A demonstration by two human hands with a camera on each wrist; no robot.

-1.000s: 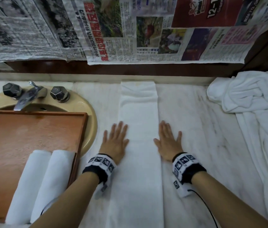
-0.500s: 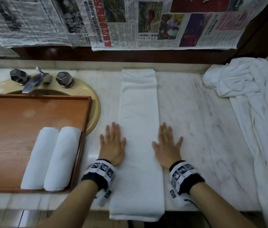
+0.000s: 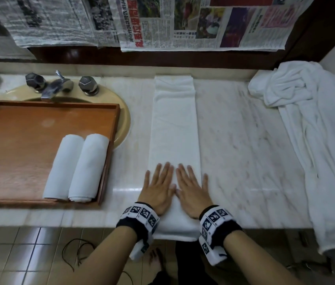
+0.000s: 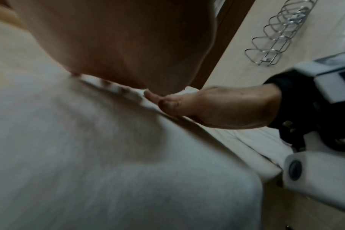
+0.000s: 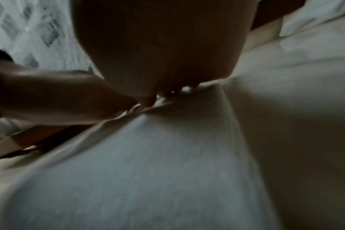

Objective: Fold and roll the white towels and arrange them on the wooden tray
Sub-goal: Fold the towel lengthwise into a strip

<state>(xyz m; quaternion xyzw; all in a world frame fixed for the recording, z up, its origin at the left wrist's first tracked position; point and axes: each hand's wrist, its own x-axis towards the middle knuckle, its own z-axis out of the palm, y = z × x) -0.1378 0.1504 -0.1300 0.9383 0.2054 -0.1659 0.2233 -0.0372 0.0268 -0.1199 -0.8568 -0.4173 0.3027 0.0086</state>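
A white towel (image 3: 174,128) folded into a long narrow strip lies on the marble counter (image 3: 244,145), running from the back wall to past the front edge. My left hand (image 3: 158,186) and right hand (image 3: 192,189) lie flat side by side on its near end, fingers straight and spread, thumbs almost touching. The wrist views show each palm pressed on the white cloth (image 4: 108,155) (image 5: 148,171). Two rolled white towels (image 3: 76,167) lie side by side in the near right corner of the wooden tray (image 3: 18,140).
The tray sits over a beige sink (image 3: 124,120) with a tap (image 3: 49,87) behind it. A heap of unfolded white towels (image 3: 306,112) covers the counter's right end and hangs over the edge. Newspapers (image 3: 162,21) hang on the wall.
Both hands slid back along the strip toward the near edge and came together from its sides onto the towel's middle. The head camera tilted down, showing the counter's front edge and floor.
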